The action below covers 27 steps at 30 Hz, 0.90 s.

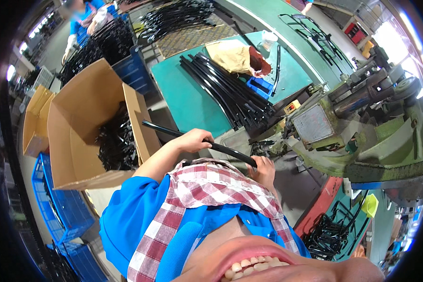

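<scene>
A long black metal tube (230, 151) slants across in front of my waist, from beside the cardboard box down to the right. My left hand (196, 140) is closed around its middle part. At the tube's right end my right hand (263, 171) grips it, with the fingers wrapped round the tip. Ahead, a pile of similar black tubes (221, 89) lies on a green table (174, 94). A worn green machine (315, 123) stands just right of my right hand; its lower working part is hard to make out.
On my left stands a large open cardboard box (73, 136) with many black metal parts (117, 141) inside. Blue crates (63, 202) sit beyond it. A brown sack (230, 55) and a small blue tray (260, 87) rest on the table. A person (87, 19) works at the far left.
</scene>
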Each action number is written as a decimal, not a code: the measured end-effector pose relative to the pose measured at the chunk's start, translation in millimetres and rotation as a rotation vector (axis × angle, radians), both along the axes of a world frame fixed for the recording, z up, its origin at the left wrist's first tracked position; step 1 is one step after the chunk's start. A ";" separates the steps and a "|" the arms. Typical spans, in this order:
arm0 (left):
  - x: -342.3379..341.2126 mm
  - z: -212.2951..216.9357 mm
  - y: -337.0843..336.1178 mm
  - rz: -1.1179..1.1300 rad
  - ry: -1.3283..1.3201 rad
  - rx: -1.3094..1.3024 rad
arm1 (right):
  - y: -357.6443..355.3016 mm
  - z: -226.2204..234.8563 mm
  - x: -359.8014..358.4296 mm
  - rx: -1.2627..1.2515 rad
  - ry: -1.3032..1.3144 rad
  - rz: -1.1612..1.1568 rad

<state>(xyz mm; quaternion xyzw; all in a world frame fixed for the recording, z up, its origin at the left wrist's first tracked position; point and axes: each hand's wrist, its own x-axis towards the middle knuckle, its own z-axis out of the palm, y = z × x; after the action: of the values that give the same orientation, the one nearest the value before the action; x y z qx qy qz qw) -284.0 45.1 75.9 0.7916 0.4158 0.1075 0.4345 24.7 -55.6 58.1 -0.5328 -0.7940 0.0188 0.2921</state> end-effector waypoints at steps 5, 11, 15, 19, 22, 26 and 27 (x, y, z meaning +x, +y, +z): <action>-25.1 -18.4 -30.3 0.124 -0.054 0.068 | 9.3 1.8 -13.1 -0.083 -0.043 0.056; -42.4 -21.9 -55.6 0.207 -0.022 0.019 | 13.1 -14.7 -19.6 -0.107 -0.022 0.153; -39.9 -15.0 -55.0 0.188 -0.014 0.022 | 9.9 -12.7 -22.2 -0.131 -0.007 0.138; -40.7 -18.9 -43.8 0.115 -0.010 0.033 | 3.6 -20.7 -18.5 -0.130 -0.003 0.118; -42.9 -19.0 -35.7 0.047 0.005 0.011 | -3.0 -18.8 -22.1 -0.107 0.022 0.124; -35.7 -26.1 -6.3 -0.078 -0.025 -0.014 | -10.2 -8.1 -22.8 -0.104 -0.004 0.018; -31.8 -29.0 -2.4 -0.100 -0.034 -0.046 | -13.5 -13.4 -22.0 -0.121 -0.015 -0.023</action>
<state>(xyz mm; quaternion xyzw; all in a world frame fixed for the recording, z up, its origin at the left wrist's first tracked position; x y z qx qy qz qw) -315.8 42.6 46.9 0.7992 0.3706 0.0894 0.4647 2.7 -69.1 44.7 -0.5586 -0.7875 0.0595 0.2538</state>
